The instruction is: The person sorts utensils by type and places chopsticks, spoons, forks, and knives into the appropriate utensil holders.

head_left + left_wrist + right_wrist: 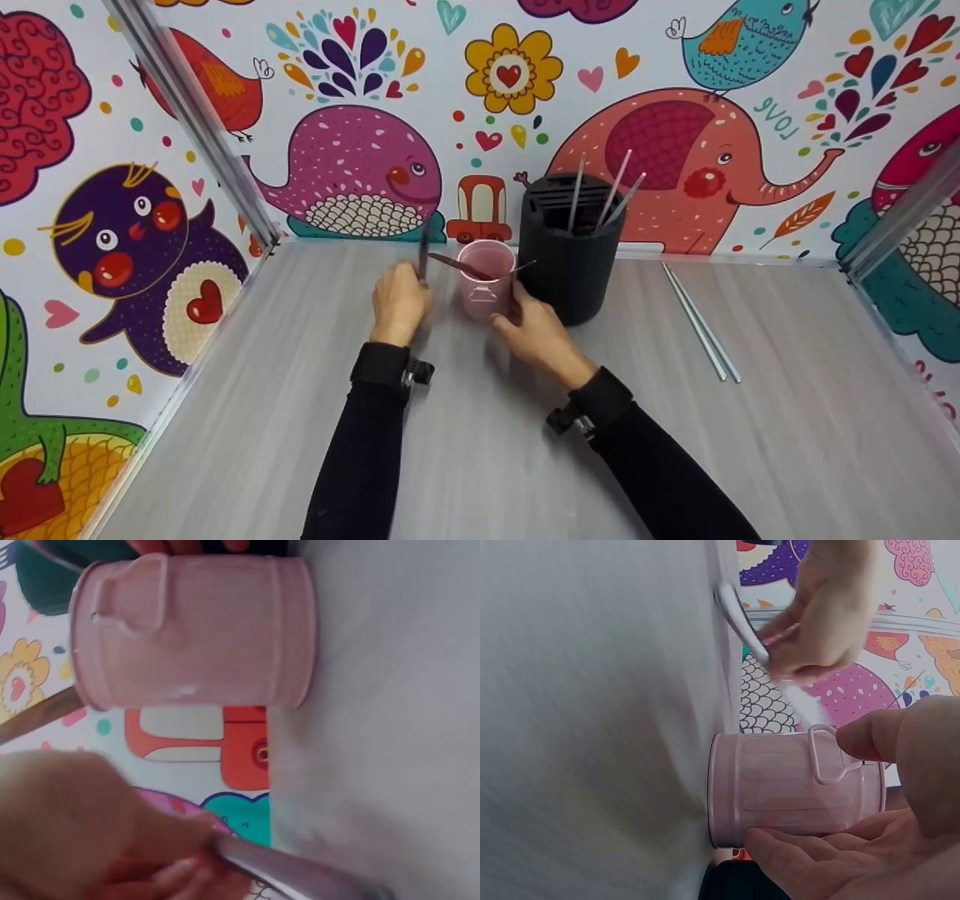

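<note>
A small pink bucket (486, 296) with a side handle stands upright on the table. My right hand (541, 334) grips it from the right; in the right wrist view the thumb lies at the handle and the fingers (795, 851) support the other side. Two slim utensils lean out of its mouth, one a brownish flat piece (448, 262). Left of the bucket, my left hand (400, 301) holds a slim, shiny metal utensil (739, 619), apart from the bucket. Motion blur hides its exact kind. The bucket's inside is mostly hidden.
Right behind the bucket stands a black utensil holder (566, 262) with a slotted top and three thin sticks (615, 187) in it. Two metal chopsticks (701, 322) lie on the table to the right. Printed cartoon panels (360, 165) wall in the back and sides.
</note>
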Demonstrator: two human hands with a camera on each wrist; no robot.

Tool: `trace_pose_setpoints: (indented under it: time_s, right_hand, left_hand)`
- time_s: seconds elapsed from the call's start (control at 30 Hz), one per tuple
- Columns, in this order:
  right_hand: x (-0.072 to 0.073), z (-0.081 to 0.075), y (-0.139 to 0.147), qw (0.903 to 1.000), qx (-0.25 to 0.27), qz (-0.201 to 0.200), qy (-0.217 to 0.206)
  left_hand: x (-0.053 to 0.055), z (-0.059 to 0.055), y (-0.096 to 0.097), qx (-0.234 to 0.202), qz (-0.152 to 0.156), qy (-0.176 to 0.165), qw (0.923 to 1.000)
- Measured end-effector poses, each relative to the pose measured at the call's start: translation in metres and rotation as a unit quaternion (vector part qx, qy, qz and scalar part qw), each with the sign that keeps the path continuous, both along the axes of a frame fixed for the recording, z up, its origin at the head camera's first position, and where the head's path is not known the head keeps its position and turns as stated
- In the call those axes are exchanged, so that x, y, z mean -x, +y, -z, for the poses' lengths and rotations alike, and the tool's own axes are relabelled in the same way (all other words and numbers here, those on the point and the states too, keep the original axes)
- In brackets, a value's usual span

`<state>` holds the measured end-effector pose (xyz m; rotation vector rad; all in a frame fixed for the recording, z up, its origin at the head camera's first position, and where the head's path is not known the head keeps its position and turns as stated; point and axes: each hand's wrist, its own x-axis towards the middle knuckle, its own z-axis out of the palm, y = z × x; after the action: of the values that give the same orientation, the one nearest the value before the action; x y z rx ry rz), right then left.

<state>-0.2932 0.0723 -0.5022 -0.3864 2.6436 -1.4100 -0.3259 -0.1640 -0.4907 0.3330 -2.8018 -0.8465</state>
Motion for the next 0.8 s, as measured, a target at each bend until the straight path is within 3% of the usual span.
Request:
trace_pose_setpoints:
  time_s: [0.17,0.27,0.37,0.6,0.73,0.8]
  right_hand:
    - [0.001,0.001,0.0,1.0,0.0,-0.001,0.002]
    - [0.001,0.001,0.001,1.0,0.0,-0.001,0.004]
    - [0.001,0.001,0.0,1.0,-0.001,-0.002,0.004]
    - [0.0,0.0,0.0,1.0,-0.001,-0.002,-0.005]
    - [0.0,0.0,0.0,1.0,-0.003,-0.001,-0.006]
    - [0.0,0.0,0.0,1.0,-0.005,0.001,-0.008]
  left_hand:
    - [-0.001,-0.017,-0.008,-0.078,-0.036,0.115,0.9897]
    - [-0.006,-0.03,-0.01,-0.108,-0.049,0.175,0.9774]
    - [-0.013,-0.045,-0.011,-0.134,-0.051,0.241,0.9599]
    - [-0.03,-0.076,-0.002,-0.15,0.003,0.367,0.918]
    - [-0.041,-0.091,0.007,-0.132,0.046,0.407,0.9027]
    - [-0.046,-0.098,0.013,-0.122,0.068,0.416,0.8988]
